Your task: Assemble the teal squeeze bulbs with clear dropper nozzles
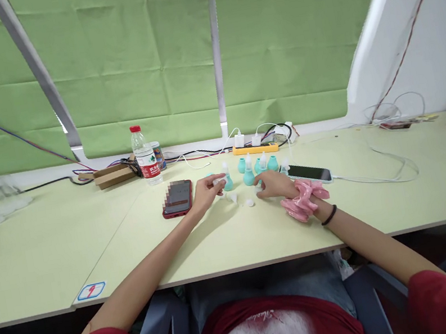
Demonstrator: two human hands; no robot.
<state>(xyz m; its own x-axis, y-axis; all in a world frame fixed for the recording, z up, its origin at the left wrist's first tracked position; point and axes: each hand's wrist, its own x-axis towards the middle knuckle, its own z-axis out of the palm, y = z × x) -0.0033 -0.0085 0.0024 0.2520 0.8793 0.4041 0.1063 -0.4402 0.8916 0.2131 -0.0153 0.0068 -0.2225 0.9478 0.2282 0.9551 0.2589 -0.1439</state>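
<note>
My left hand [207, 193] is closed in a pinch on a small clear plastic piece [219, 180], just beside a teal squeeze bulb [228, 183] with a clear nozzle. My right hand [275, 184] is bent over the table, thumb and forefinger around another small translucent piece [258, 189]. Between the hands lie a clear cone-shaped nozzle [234, 197] and a round whitish cap [249, 203]. Behind them stand several teal bulbs, one upright with a clear tip [248, 176] and one without a tip [241, 165]. Some bulbs are partly hidden behind my right hand.
A red-cased phone [177, 198] lies left of my left hand. Another phone [307, 173], with a white cable, lies beyond my right wrist. Farther back are a water bottle [147, 159], a can [158, 155], an open cardboard box [115, 175] and a yellow power strip [255, 149].
</note>
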